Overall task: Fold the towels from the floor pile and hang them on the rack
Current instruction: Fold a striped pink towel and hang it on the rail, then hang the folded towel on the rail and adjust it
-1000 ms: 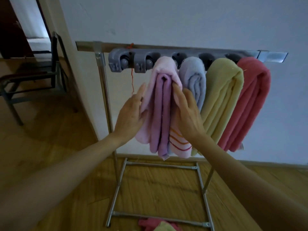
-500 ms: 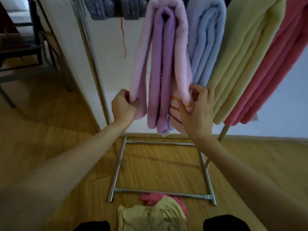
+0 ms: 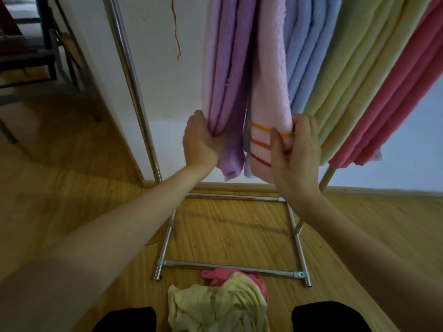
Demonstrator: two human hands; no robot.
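A folded pink and purple towel (image 3: 242, 75) with orange and red stripes hangs from the rack, whose top is out of frame. My left hand (image 3: 200, 140) grips the purple folds at the towel's lower left edge. My right hand (image 3: 296, 152) pinches the striped pink end at the lower right. Blue (image 3: 309, 51), yellow (image 3: 354, 75) and red (image 3: 393, 104) towels hang to the right. On the floor by my knees lies the pile: a crumpled yellow towel (image 3: 215, 305) over a pink one (image 3: 215, 275).
The rack's metal post (image 3: 134, 92) rises on the left and its base frame (image 3: 227, 267) lies on the wooden floor. A white wall stands behind. A dark chair (image 3: 31, 58) is at the far left.
The view dropped towards the floor. Both hands slid down the pink and purple towel from its upper part to its lower ends and now grip them. The floor pile came into view.
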